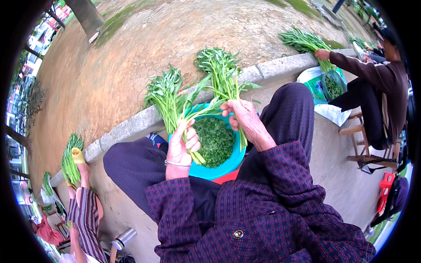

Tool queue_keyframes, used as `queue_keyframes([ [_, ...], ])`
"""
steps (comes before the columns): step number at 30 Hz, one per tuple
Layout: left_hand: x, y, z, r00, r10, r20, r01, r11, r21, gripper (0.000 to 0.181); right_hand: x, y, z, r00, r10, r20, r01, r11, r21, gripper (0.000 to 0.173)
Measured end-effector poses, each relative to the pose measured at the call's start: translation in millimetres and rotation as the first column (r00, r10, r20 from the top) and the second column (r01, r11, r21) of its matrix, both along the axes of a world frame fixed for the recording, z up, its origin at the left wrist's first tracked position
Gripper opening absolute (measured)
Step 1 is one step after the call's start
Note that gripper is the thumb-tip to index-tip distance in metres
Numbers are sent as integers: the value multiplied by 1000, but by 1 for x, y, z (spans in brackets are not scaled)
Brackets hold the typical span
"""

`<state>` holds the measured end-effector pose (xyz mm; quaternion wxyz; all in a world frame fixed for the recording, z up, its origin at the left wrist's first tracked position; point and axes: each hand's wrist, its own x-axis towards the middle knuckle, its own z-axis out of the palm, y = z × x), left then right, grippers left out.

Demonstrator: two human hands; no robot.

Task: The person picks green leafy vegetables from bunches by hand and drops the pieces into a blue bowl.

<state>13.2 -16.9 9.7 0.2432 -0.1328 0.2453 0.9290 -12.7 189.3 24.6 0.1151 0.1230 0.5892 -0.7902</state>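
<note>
My left hand [184, 139], a white bracelet at its wrist, grips a few green stalks whose cut ends poke out below the fingers. Opposite it, my right hand [243, 116] pinches more leafy stalks, their stems hanging past the palm. Both hands are above a turquoise plastic basin [202, 172] between my knees. Plucked green leaves [215, 141] fill much of the basin. Beyond its far rim, a left bunch of long-stemmed leafy greens [164, 95], apparently water spinach, and a right bunch [218, 69] lie across the kerb. Something red [227, 177] shows under the basin.
A stone kerb [128, 126] borders bare earth [131, 65]. At right, a person [378, 75] on a wooden stool [361, 138] handles greens beside a bag of leaves [332, 85]. At left are a person in striped trousers [87, 213], more greens [72, 157] and a metal flask [125, 238].
</note>
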Motion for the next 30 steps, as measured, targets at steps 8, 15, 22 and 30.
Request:
queue_keyframes([
  [8, 0, -4, 11, 984, 173, -37, -167, 977, 132, 34, -4, 8, 1, 989, -90, 120, 102, 990, -96, 26],
  [15, 2, 5, 5, 966, 190, -174, -216, 965, -147, 24, 3, -7, -4, 973, 163, 164, -133, 975, -180, 27],
  [22, 9, 41, 6, 987, 99, -123, -147, 863, -483, 15, 12, -31, -22, 949, 281, 139, -221, 914, -341, 29],
  [30, 12, 39, 2, 992, -20, -122, -54, 817, -574, 14, 12, -31, -28, 958, 281, 50, -263, 936, -234, 25],
])
